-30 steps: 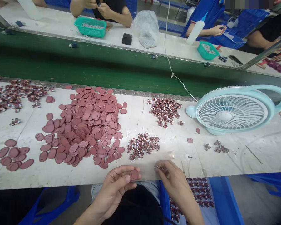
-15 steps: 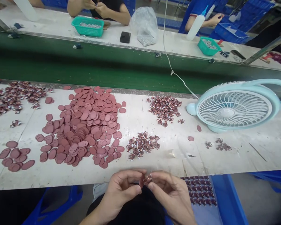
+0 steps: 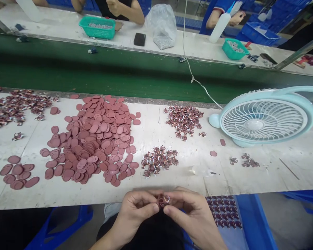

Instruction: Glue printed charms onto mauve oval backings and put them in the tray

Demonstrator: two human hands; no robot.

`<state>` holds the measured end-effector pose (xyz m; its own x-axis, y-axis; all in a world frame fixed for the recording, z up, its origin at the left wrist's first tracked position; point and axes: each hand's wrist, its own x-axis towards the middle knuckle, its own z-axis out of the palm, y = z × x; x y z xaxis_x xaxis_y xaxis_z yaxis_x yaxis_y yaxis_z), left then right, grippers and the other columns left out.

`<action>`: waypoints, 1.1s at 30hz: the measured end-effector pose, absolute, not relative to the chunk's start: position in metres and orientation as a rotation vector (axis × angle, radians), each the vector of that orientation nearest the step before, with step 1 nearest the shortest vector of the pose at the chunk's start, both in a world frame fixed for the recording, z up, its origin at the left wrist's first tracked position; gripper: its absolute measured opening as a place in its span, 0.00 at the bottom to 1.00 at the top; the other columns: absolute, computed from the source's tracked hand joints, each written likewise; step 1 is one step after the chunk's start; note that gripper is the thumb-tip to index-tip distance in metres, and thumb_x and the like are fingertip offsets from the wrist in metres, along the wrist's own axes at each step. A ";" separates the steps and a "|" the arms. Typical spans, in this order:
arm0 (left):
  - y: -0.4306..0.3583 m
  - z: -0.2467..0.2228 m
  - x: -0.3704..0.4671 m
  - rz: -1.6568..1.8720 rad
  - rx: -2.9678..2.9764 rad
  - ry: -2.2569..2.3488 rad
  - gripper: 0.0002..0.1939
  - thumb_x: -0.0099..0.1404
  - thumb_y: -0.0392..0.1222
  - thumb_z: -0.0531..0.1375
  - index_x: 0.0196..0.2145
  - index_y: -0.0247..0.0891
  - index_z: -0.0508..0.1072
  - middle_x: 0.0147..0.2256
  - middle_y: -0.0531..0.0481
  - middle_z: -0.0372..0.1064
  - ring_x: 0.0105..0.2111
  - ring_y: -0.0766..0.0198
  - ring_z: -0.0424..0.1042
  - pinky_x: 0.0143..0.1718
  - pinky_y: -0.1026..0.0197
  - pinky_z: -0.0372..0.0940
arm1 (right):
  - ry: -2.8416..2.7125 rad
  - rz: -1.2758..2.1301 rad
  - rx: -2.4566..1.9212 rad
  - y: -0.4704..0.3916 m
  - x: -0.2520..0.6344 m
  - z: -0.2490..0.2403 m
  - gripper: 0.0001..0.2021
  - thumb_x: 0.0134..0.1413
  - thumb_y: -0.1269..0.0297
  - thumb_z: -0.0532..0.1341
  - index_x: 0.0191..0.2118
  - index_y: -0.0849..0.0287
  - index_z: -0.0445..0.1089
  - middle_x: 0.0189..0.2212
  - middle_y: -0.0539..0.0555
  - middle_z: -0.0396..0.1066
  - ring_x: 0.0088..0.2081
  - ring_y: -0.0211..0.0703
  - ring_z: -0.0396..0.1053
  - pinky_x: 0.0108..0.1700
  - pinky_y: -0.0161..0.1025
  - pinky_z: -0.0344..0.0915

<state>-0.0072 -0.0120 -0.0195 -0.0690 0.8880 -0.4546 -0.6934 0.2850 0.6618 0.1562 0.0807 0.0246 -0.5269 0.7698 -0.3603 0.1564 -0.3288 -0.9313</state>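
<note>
My left hand pinches a reddish-brown oval disc, mostly covered by the fingers, near the table's front edge. Between the fingertips of my right hand is a small brown-and-white figure piece. The two parts meet or overlap where the hands come together; whether they are joined I cannot tell. Just beyond the hands lies a small heap of similar figure pieces. A large pile of reddish-brown oval discs spreads to the left of it.
A light blue fan stands at right, its white cord running back. Another figure heap lies farther back. A clear dropper bottle rests near the front. Below the edge, a blue tray holds rows of figures. Co-workers sit across the green belt.
My hands have drawn closer, bringing the figure piece up against the disc. The right hand's fingers have shifted slightly. Across the belt, a co-worker's hands have moved.
</note>
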 end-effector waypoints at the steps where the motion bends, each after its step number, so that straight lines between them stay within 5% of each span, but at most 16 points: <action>1: -0.012 -0.018 -0.007 1.325 0.252 0.977 0.03 0.60 0.39 0.74 0.29 0.41 0.85 0.41 0.47 0.86 0.41 0.58 0.82 0.47 0.59 0.73 | -1.418 1.988 -1.198 0.082 0.156 0.024 0.09 0.48 0.64 0.76 0.38 0.45 0.85 0.31 0.49 0.83 0.30 0.37 0.79 0.34 0.28 0.75; 13: -0.016 -0.025 -0.002 1.295 0.312 1.059 0.05 0.60 0.42 0.74 0.29 0.40 0.85 0.34 0.46 0.85 0.37 0.56 0.81 0.46 0.56 0.73 | -1.111 2.205 -1.148 0.077 0.159 0.012 0.09 0.45 0.66 0.78 0.35 0.50 0.85 0.29 0.47 0.84 0.29 0.32 0.76 0.34 0.26 0.72; 27: -0.018 -0.019 0.008 1.346 0.336 1.148 0.04 0.62 0.42 0.72 0.31 0.41 0.86 0.47 0.42 0.85 0.48 0.50 0.82 0.53 0.54 0.73 | -1.080 2.104 -1.141 0.071 0.160 0.013 0.06 0.50 0.63 0.76 0.36 0.50 0.84 0.29 0.50 0.84 0.30 0.35 0.78 0.36 0.29 0.75; 33: -0.014 -0.012 0.004 1.326 0.383 1.149 0.04 0.62 0.42 0.71 0.30 0.46 0.87 0.45 0.50 0.86 0.51 0.45 0.81 0.53 0.50 0.74 | -1.099 2.113 -1.108 0.071 0.166 0.007 0.07 0.49 0.64 0.76 0.37 0.49 0.84 0.28 0.49 0.83 0.30 0.37 0.78 0.36 0.32 0.75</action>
<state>0.0038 -0.0144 -0.0115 -0.1672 0.8865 -0.4314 -0.5531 0.2779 0.7854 0.1655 0.0713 0.0069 -0.5376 0.7259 -0.4290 -0.0659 -0.5434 -0.8369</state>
